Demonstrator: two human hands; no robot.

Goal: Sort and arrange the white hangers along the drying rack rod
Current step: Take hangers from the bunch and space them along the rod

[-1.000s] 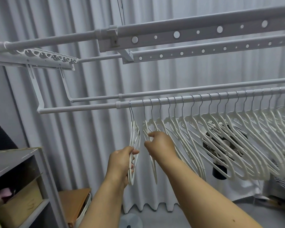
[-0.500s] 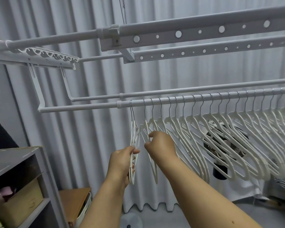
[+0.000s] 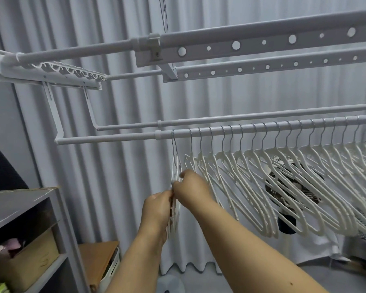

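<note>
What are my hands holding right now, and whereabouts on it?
Both the left hand and right hand grip the leftmost hangers by their lower arm, well below the hooks.

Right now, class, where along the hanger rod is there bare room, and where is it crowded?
Bare: the rod from its left bracket to the held hangers. Crowded: rightward, hangers packed hook beside hook to the frame edge.

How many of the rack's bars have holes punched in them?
2: the upper perforated bar crosses the top, the lower perforated bar sits just beneath. Both leave the frame rightward.
</note>
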